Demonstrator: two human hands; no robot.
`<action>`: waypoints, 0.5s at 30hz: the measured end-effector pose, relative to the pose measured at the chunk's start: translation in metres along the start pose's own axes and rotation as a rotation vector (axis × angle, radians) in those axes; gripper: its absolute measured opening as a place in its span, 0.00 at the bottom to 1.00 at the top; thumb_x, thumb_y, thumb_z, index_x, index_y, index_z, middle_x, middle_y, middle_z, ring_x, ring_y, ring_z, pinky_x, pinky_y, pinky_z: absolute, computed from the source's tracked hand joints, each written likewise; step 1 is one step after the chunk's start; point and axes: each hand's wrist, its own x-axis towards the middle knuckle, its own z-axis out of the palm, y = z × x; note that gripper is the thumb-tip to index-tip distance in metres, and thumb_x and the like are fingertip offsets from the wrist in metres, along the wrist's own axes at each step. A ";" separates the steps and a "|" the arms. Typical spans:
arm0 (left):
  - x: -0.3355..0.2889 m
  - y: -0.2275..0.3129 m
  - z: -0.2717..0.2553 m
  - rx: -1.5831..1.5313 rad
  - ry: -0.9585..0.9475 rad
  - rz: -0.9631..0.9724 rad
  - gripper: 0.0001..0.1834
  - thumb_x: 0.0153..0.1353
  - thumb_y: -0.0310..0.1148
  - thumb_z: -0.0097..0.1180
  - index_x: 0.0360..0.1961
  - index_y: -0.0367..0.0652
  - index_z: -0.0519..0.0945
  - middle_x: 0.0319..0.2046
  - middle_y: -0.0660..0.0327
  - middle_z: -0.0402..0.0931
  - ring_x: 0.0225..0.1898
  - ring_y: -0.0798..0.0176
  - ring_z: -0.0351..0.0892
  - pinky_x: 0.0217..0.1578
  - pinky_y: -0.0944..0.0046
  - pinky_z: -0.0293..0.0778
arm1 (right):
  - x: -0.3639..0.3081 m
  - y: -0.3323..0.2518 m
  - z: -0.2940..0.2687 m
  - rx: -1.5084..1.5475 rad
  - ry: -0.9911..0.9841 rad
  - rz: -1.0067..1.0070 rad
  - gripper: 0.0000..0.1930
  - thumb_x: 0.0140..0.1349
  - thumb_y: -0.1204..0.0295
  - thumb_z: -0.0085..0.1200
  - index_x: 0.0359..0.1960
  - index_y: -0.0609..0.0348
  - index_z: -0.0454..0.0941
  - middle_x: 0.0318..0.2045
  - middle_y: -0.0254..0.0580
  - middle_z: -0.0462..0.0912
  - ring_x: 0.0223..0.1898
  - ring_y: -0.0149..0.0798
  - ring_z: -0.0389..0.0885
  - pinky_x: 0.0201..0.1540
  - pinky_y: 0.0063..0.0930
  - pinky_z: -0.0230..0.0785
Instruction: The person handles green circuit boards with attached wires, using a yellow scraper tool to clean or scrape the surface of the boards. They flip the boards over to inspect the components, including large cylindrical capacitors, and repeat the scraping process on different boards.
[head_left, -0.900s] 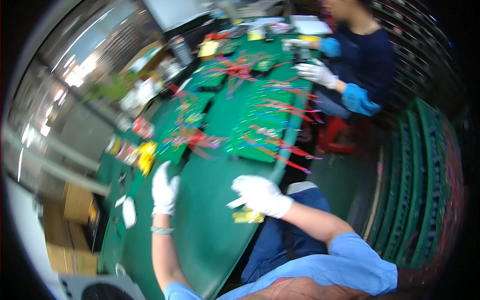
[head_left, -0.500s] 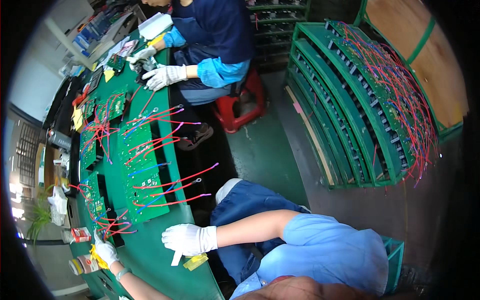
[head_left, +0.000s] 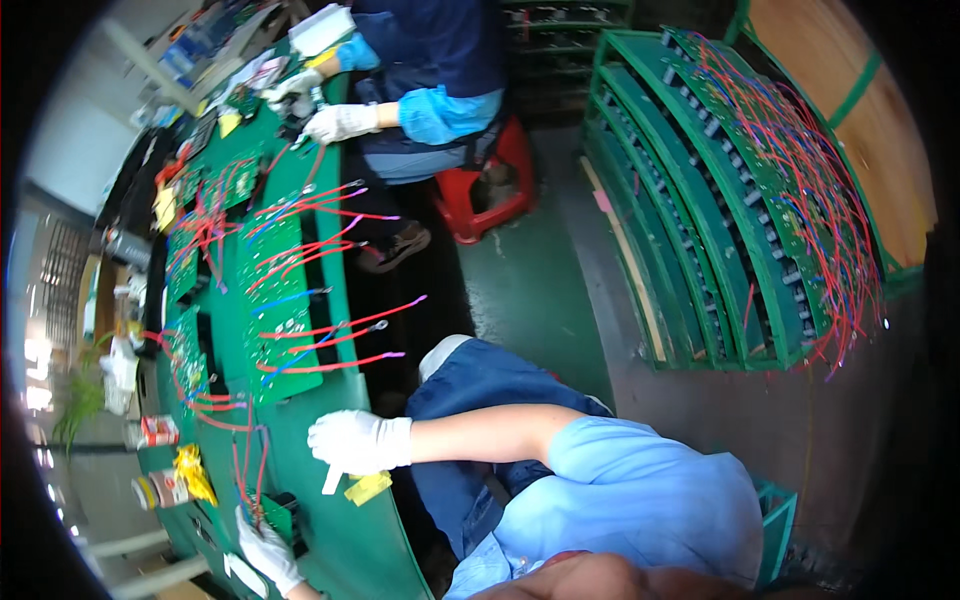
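Observation:
My left hand, in a white glove, is closed on the edge of a small green circuit board with red wires standing off it, near the lower left of the green table. Its fingertips are partly hidden by the wires. My right hand, also white-gloved, rests with curled fingers by the table's near edge; what its fingers hold, if anything, is hidden. A white strip and a piece of yellow tape lie beside it. Beyond it is a long row of green boards with red and blue wires.
Smaller wired boards line the table's left side. A jar and a yellow packet stand near my left hand. A co-worker's gloved hand works at the far end. A green rack of boards stands right.
My left hand has come nearer from the row of small boards, bringing one wired circuit board with it. My right hand stays beside the white strip. The view has shifted slightly.

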 end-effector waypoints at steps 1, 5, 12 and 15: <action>-0.015 0.015 -0.003 0.009 0.022 -0.007 0.26 0.62 0.23 0.55 0.62 0.31 0.72 0.54 0.44 0.78 0.52 0.45 0.79 0.56 0.54 0.71 | -0.003 0.008 0.010 -0.057 0.074 -0.011 0.07 0.48 0.65 0.56 0.25 0.53 0.74 0.30 0.39 0.77 0.39 0.43 0.78 0.47 0.33 0.72; -0.084 0.077 -0.032 -0.104 0.045 -0.195 0.23 0.65 0.24 0.56 0.62 0.31 0.74 0.55 0.46 0.79 0.55 0.50 0.79 0.59 0.57 0.70 | -0.001 0.012 -0.002 -0.072 -0.046 -0.135 0.07 0.50 0.64 0.56 0.28 0.51 0.80 0.35 0.40 0.82 0.45 0.44 0.81 0.51 0.35 0.72; -0.135 0.131 -0.098 -0.673 -0.084 -0.509 0.36 0.54 0.21 0.65 0.66 0.36 0.71 0.56 0.51 0.78 0.52 0.60 0.78 0.57 0.60 0.72 | 0.003 0.005 -0.047 0.334 -0.375 -0.219 0.16 0.58 0.62 0.51 0.46 0.42 0.85 0.55 0.34 0.83 0.62 0.44 0.74 0.61 0.39 0.66; -0.165 0.076 -0.088 -0.475 0.279 -0.363 0.30 0.59 0.29 0.64 0.64 0.38 0.74 0.57 0.51 0.77 0.55 0.54 0.77 0.61 0.55 0.70 | 0.029 -0.049 -0.087 0.039 -0.438 -0.262 0.18 0.59 0.68 0.53 0.50 0.33 0.83 0.55 0.30 0.84 0.28 0.38 0.80 0.28 0.31 0.73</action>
